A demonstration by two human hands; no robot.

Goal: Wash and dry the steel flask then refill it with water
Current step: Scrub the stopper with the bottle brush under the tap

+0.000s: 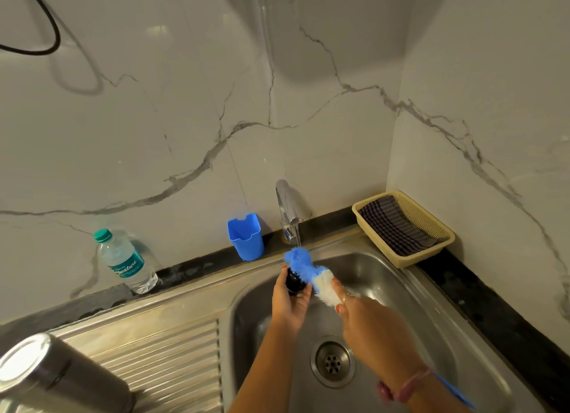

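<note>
At the far left we see the steel flask (46,378) lying upside down on the ribbed drainboard (172,363), its base toward us. Behind it a plastic water bottle (125,263) with a green cap stands on the dark counter (191,269) against the marble wall. Further right a blue cup (245,236) sits on the counter just left of the tap (288,206), from which a thin stream of water falls onto the brush. Over the sink (410,292) our left hand (290,301) grips a small black cap (294,282), fingers curled round it. Our right hand (367,320) grasps the brush (311,273), whose blue and white bristles touch the cap, while the blue handle end shows past our wrist at the lower right. The drain (332,361) lies below both hands. In the right corner a beige basket (431,221) on the counter holds a dark checked cloth (394,224).
</note>
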